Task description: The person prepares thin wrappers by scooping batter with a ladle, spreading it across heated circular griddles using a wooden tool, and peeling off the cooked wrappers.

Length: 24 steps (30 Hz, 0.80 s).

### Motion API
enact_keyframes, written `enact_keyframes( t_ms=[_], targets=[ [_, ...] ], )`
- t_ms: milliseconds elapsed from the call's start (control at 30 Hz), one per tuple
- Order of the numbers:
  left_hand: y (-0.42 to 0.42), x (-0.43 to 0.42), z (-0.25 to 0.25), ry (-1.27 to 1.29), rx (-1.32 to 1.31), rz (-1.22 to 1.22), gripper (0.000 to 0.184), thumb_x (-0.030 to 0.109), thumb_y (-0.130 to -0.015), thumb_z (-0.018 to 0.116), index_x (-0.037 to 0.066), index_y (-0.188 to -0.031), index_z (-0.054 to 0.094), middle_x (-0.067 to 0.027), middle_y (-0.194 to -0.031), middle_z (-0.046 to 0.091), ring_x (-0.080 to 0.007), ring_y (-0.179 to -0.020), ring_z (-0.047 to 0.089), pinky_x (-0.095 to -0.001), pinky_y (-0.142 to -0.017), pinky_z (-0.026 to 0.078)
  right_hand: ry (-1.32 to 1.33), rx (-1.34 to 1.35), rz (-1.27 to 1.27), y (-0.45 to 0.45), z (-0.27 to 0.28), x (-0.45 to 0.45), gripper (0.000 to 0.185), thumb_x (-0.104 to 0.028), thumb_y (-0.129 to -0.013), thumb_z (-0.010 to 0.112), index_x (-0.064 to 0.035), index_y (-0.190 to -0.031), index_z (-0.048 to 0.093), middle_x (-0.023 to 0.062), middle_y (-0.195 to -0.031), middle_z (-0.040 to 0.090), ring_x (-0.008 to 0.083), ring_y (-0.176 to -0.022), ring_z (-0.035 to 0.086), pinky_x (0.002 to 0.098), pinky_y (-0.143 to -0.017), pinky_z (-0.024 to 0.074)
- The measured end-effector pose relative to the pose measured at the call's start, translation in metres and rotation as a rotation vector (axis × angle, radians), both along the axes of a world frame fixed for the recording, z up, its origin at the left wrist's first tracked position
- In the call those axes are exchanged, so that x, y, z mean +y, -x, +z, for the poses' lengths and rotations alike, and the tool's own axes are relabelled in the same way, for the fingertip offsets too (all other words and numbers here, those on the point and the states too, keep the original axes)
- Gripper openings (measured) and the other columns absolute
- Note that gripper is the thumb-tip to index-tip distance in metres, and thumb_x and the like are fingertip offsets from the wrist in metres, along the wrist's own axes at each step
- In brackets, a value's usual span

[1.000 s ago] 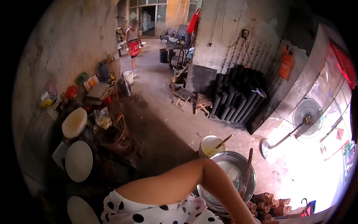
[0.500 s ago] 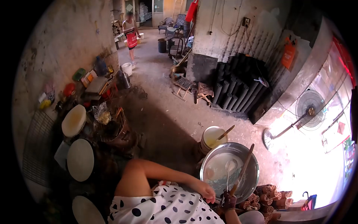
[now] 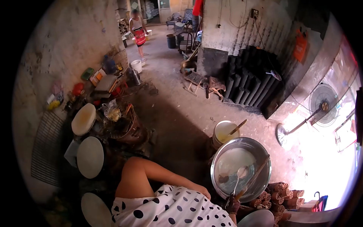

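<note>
Right hand (image 3: 232, 204) closed round ladle (image 3: 243, 172), its bowl inside basin (image 3: 213, 170); left hand (image 3: 205, 192) nearby, grip unclear. Risk: ladle knocks leaning stick (image 3: 257, 174), stick slides, pale liquid (image 3: 236, 157) splashes

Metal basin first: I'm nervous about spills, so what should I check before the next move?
1. Right hand closed on the ladle: ok.
2. Ladle's bowl within the metal basin's rim: ok.
3. Pale liquid below the rim: ok.
4. Left hand outside the basin: ok.
5. Wooden stick steady: cannot tell.
6. Basin firmly supported: cannot tell, its base is hidden.
</note>
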<state>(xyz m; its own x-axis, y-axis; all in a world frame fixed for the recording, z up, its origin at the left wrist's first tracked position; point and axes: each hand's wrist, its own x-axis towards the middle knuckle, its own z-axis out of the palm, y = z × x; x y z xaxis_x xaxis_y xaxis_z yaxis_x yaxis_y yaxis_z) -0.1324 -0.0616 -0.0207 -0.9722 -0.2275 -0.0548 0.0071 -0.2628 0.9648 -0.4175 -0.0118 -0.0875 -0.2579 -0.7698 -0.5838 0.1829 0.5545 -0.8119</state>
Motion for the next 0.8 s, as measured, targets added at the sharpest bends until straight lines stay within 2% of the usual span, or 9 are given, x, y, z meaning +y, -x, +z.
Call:
enact_keyframes(
  t_ms=[67, 133, 200, 333, 500, 533, 633, 667, 800],
  targets=[
    [0.007, 0.000, -0.006, -0.045, -0.207, -0.099, 0.021, 0.021, -0.086, 0.066, 0.001, -0.092, 0.062, -0.0060, -0.093, 0.062, -0.0142, -0.093, 0.058, -0.0310, -0.080, 0.046, -0.036, 0.024, -0.013, 0.004, -0.012, 0.000, 0.021, -0.026, -0.082, 0.067, -0.0053, -0.078, 0.063, -0.0028, -0.064, 0.054, 0.0106, -0.054, 0.048, 0.0281, -0.051, 0.0372],
    [0.006, -0.002, -0.001, 0.309, -0.146, 0.137, 0.020, 0.022, -0.086, 0.063, 0.002, -0.087, 0.063, -0.0087, -0.086, 0.061, -0.0215, -0.086, 0.059, -0.0342, -0.076, 0.046, 0.096, 0.131, 0.031, 0.006, -0.022, 0.005, 0.028, -0.031, -0.085, 0.062, -0.0028, -0.079, 0.063, 0.0019, -0.061, 0.053, 0.0160, -0.057, 0.050, 0.0319, -0.054, 0.0391],
    [0.004, -0.018, -0.010, 0.565, -0.149, 0.313, 0.017, 0.021, -0.085, 0.062, 0.004, -0.086, 0.063, -0.0114, -0.085, 0.060, -0.0265, -0.081, 0.058, -0.0366, -0.074, 0.046, 0.335, 0.564, 0.363, 0.014, -0.010, 0.010, 0.036, -0.036, -0.088, 0.055, -0.0010, -0.084, 0.063, 0.0108, -0.065, 0.055, 0.0223, -0.060, 0.052, 0.0359, -0.056, 0.0413],
    [0.009, -0.015, -0.016, 0.330, -0.386, 0.254, 0.013, 0.018, -0.087, 0.062, 0.005, -0.086, 0.063, -0.0070, -0.089, 0.061, -0.0171, -0.087, 0.058, -0.0300, -0.077, 0.047, 0.216, 0.410, 0.220, 0.012, -0.023, 0.016, 0.024, -0.028, -0.085, 0.062, -0.0042, -0.084, 0.064, 0.0032, -0.064, 0.052, 0.0141, -0.057, 0.047, 0.0313, -0.053, 0.0379],
    [0.052, -0.024, -0.084, -0.399, -0.704, 0.506, 0.056, 0.056, -0.094, 0.042, 0.005, -0.115, 0.053, -0.0066, -0.108, 0.061, -0.0145, -0.097, 0.057, -0.0306, -0.081, 0.047, -0.101, 0.034, -0.143, -0.037, -0.036, 0.003, 0.016, -0.020, -0.081, 0.070, -0.0051, -0.081, 0.064, -0.0049, -0.065, 0.052, 0.0070, -0.056, 0.044, 0.0265, -0.050, 0.0354],
    [0.069, -0.030, -0.092, -0.402, -0.710, 0.483, 0.056, 0.056, -0.094, 0.042, 0.005, -0.115, 0.053, -0.0066, -0.108, 0.061, -0.0145, -0.097, 0.057, -0.0306, -0.081, 0.047, -0.083, -0.034, -0.214, -0.048, -0.035, -0.006, 0.016, -0.019, -0.081, 0.070, -0.0040, -0.079, 0.066, -0.0037, -0.063, 0.055, 0.0075, -0.055, 0.048, 0.0271, -0.049, 0.0387],
    [0.114, -0.041, -0.110, -0.995, -0.306, 0.528, 0.053, 0.053, -0.090, 0.054, 0.007, -0.116, 0.052, -0.0058, -0.098, 0.061, -0.0158, -0.094, 0.059, -0.0300, -0.078, 0.047, -0.054, -0.203, -0.340, -0.081, -0.006, -0.017, 0.021, -0.019, -0.082, 0.071, -0.0021, -0.092, 0.065, -0.0019, -0.073, 0.059, 0.0075, -0.061, 0.050, 0.0265, -0.053, 0.0416],
    [0.130, -0.043, -0.111, -0.933, -0.370, 0.714, 0.039, 0.040, -0.094, 0.054, 0.006, -0.113, 0.052, -0.0037, -0.085, 0.061, -0.0156, -0.086, 0.060, -0.0290, -0.075, 0.048, -0.039, -0.149, -0.323, -0.084, -0.014, -0.019, 0.024, -0.020, -0.082, 0.071, -0.0018, -0.096, 0.065, -0.0023, -0.074, 0.060, 0.0080, -0.063, 0.053, 0.0269, -0.054, 0.0426],
    [0.140, -0.080, -0.170, -0.750, -0.506, 0.842, 0.024, 0.028, -0.098, 0.048, 0.010, -0.114, 0.052, -0.0011, -0.076, 0.057, -0.0137, -0.054, 0.052, -0.0319, -0.054, 0.049, 0.007, -0.069, -0.326, -0.063, -0.038, -0.026, 0.026, -0.013, -0.089, 0.060, -0.0011, -0.113, 0.061, 0.0013, -0.091, 0.063, 0.0096, -0.079, 0.056, 0.0260, -0.067, 0.0471]
  ],
)
